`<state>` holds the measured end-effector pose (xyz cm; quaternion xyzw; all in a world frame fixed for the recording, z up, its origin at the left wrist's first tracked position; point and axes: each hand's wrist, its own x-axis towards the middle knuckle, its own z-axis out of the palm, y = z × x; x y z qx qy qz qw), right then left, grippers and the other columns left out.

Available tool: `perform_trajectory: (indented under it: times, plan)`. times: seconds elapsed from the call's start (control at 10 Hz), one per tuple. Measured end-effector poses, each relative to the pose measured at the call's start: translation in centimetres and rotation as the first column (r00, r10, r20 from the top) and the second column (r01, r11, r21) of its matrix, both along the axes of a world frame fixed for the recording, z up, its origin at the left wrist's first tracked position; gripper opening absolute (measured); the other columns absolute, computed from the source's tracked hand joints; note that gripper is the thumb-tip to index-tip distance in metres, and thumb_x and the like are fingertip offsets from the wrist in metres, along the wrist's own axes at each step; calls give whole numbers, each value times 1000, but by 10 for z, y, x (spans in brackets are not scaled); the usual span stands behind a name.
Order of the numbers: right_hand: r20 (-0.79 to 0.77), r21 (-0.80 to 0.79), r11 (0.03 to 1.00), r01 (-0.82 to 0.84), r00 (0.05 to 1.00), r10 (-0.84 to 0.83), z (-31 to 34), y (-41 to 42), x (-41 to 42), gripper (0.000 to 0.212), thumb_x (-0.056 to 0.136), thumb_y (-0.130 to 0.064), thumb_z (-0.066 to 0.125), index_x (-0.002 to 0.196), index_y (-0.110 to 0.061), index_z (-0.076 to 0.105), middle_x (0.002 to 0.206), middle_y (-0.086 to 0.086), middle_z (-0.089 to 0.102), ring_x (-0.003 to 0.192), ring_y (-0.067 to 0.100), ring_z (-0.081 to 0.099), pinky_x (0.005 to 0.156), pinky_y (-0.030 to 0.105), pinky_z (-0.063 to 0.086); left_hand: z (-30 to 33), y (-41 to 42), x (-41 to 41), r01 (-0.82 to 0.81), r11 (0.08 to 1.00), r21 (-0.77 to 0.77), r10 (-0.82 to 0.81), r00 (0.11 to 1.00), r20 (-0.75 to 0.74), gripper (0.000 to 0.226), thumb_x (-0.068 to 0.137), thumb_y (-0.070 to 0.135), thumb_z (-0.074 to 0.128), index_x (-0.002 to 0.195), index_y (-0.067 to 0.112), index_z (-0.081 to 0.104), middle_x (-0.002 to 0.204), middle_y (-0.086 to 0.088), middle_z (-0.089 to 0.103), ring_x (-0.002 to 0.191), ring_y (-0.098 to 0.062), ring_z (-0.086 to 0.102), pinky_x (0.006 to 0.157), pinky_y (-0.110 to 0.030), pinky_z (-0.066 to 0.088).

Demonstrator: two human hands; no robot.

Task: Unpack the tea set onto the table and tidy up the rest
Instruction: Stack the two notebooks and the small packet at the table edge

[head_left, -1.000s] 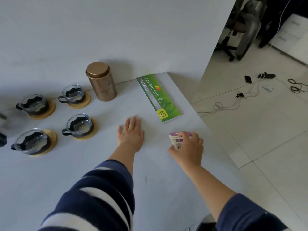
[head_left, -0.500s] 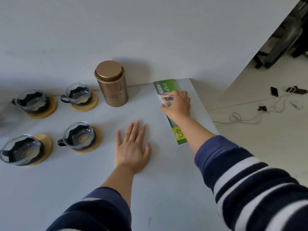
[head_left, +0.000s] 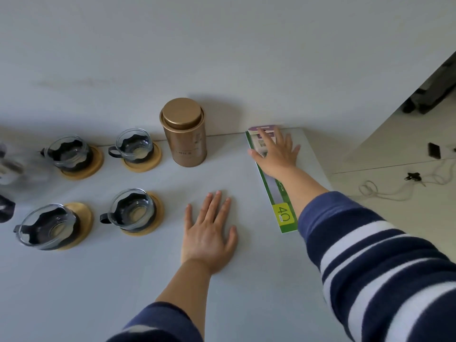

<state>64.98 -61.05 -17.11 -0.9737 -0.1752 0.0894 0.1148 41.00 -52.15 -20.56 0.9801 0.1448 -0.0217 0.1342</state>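
Tea set: four glass cups (head_left: 132, 213) stand on the table (head_left: 123, 292), each on its own round coaster (head_left: 150, 219), in two rows of two; the gold tin (head_left: 183, 134) stands upright just right of the far row, lid on.
Rest: a green pad (head_left: 283, 213) lies along the table's right edge, and a small purple-and-white box (head_left: 262, 130) sits on its far end, by the wall.
Left hand (head_left: 208, 233): flat on the table, fingers straight and slightly spread, holding nothing.
Right hand (head_left: 278, 154): reaches out over the pad, fingers straight and fanned, lying on the box; no pinch is visible.
Step, as I judge it: the flat palm fits either settling the box there or reaching to take it.
Doing it well: keep pressure straight down so that the pad does not skid toward the edge. Keep the box square to the pad's end and the sleeve clear of the tin, and let the left hand brace.
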Motion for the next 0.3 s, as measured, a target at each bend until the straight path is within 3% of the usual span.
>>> perform_trajectory:
  times: [0.1, 0.2, 0.3]
  plan:
    - [-39, 57, 997, -49, 998, 51, 9, -22, -61, 62, 96, -52, 37, 151, -40, 11, 163, 1, -2, 149, 31, -6, 117, 59, -1, 3, -1, -3, 40, 999, -19, -40, 999, -9, 71, 89, 53, 10, 154, 30, -2, 161, 11, -12, 144, -6, -22, 119, -48, -11]
    - [-7, 75, 977, -198, 980, 199, 13, -45, -138, 55, 95, -52, 38, 147, -37, 29, 163, 4, 8, 150, 28, 0, 119, 53, 6, 8, 5, -23, 89, 988, -124, -68, 984, 167, 67, 92, 46, 19, 154, 27, 6, 160, 14, -8, 145, -5, -23, 119, -51, -6]
    - [104, 200, 893, -402, 916, 389, 8, -96, -246, 48, 89, -57, 33, 132, -40, 47, 156, 5, 29, 146, 30, 22, 116, 47, 15, 1, -3, -112, 142, 981, -128, -79, 911, 405, 58, 92, 29, 39, 149, 27, 28, 160, 14, 16, 149, -11, 10, 118, -45, 8]
